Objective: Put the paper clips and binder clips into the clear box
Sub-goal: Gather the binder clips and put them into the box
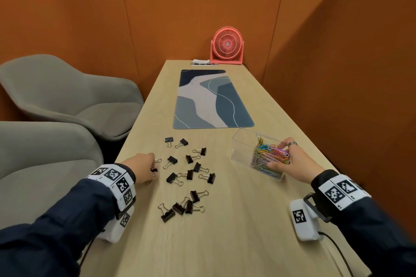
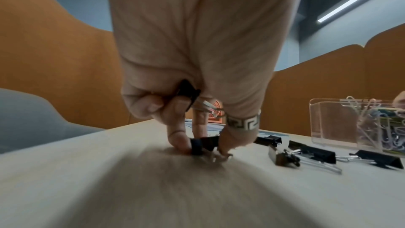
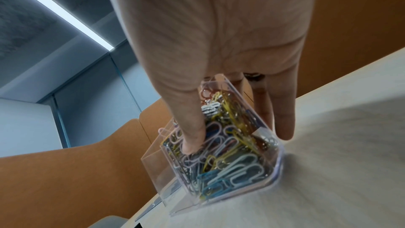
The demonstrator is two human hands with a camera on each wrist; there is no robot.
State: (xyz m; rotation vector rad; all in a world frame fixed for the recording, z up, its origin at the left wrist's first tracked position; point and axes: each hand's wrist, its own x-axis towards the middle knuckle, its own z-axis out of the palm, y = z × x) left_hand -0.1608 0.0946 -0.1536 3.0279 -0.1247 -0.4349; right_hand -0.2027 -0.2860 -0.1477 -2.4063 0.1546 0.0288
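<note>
Several black binder clips (image 1: 190,174) lie scattered on the wooden table (image 1: 225,243). At their left edge my left hand (image 1: 154,170) pinches a binder clip (image 2: 203,143) against the table between fingertips and thumb. A second binder clip (image 2: 188,93) is tucked under its curled fingers. To the right, my right hand (image 1: 278,154) grips the clear box (image 1: 243,146), thumb (image 3: 190,145) on one wall and fingers on the other. The clear box (image 3: 157,167) is tilted and holds a heap of coloured paper clips (image 1: 270,153), also seen close up as paper clips (image 3: 230,171).
A blue patterned desk mat (image 1: 211,99) lies beyond the clips, with a coral fan (image 1: 227,46) at the table's far end. Two grey chairs (image 1: 67,96) stand along the left table edge. Orange walls close in the right side and back.
</note>
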